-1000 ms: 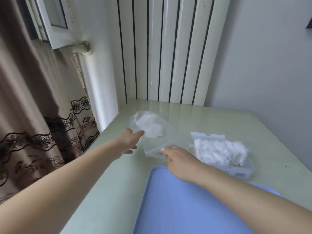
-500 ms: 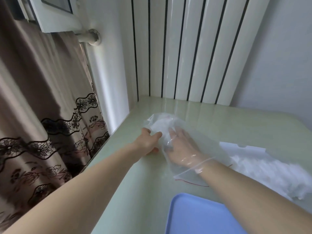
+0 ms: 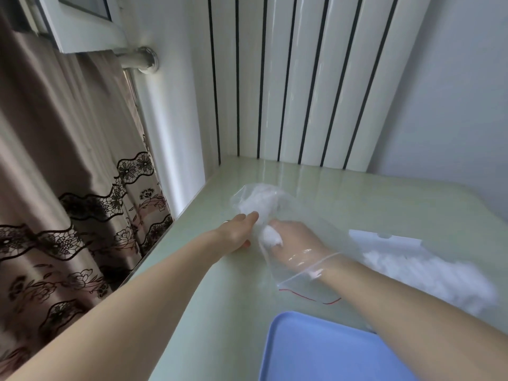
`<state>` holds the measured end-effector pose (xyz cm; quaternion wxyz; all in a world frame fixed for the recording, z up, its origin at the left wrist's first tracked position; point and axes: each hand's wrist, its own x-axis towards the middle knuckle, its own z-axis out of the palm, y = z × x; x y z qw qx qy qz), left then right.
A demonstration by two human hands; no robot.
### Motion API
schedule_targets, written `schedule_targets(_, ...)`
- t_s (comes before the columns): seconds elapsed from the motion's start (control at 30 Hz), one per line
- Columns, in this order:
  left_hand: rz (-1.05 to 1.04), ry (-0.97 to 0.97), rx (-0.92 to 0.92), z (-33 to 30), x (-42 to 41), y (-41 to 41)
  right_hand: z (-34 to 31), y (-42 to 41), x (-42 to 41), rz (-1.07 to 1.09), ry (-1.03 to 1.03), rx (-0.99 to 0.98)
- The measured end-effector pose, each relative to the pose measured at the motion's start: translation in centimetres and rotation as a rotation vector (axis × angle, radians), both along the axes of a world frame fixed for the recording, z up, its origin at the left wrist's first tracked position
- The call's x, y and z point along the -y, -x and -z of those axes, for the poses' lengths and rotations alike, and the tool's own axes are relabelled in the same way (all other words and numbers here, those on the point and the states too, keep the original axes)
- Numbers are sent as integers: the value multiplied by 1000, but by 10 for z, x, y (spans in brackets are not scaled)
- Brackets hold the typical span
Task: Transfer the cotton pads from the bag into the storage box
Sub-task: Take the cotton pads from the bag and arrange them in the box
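your right hand [image 3: 294,240] is curling around cotton pads [image 3: 270,237] inside the bag [image 3: 302,259]; your left hand [image 3: 237,229] is pinching the bag's side.

We are in a home, likely a bedroom or living room corner. At ten o'clock a brown curtain [image 3: 55,166] with black lace floral trim hangs under a white window frame [image 3: 82,26]; at twelve o'clock stands a white column radiator [image 3: 302,78], its pipe [image 3: 137,57] entering the wall, behind a pale green glossy table [image 3: 384,199].
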<state>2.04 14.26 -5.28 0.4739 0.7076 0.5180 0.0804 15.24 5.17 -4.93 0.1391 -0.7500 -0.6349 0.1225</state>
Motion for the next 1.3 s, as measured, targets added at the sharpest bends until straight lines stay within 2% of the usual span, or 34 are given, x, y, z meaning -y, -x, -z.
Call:
schedule_targets(0.1,19,-34,-47,-7,14,4,-20,3,43,111,94,-349)
schedule_targets(0.2,12,-72,-122,-17,27,10,-30,-2,100,155,106,-912)
schedule_targets(0.27,-23,-123,-138,-26,42,11,-38,-9,136,224,83,-1080)
schedule_targets(0.33,-44,-196,-90,-37,58,11,-44,-17,159,267,92,-1113)
schedule_targets(0.43,12,-368,55,-63,97,5,-65,-30,189,161,164,-1070)
schedule_targets(0.53,177,-588,207,-87,148,3,-81,-43,220,142,154,-1108)
schedule_targets(0.6,316,-644,276,-96,183,2,-90,-46,235,175,100,-1195)
schedule_targets(0.63,373,-588,276,-100,197,0,-92,-47,241,186,78,-1249)
schedule_targets(0.73,432,-222,227,-101,219,-8,-92,-46,251,170,6,-1376)
schedule_targets(0.8,424,-105,255,-99,225,-13,-91,-46,255,221,-92,-1392)
schedule_targets(0.97,396,-57,429,-98,231,-16,-86,-43,263,281,-233,-1400)
schedule_targets(1.2,385,-119,433,-97,231,-21,-77,-44,262,335,-373,-1281)
schedule_targets(1.3,376,-110,449,-97,229,-22,-76,-46,262,350,-416,-1292)
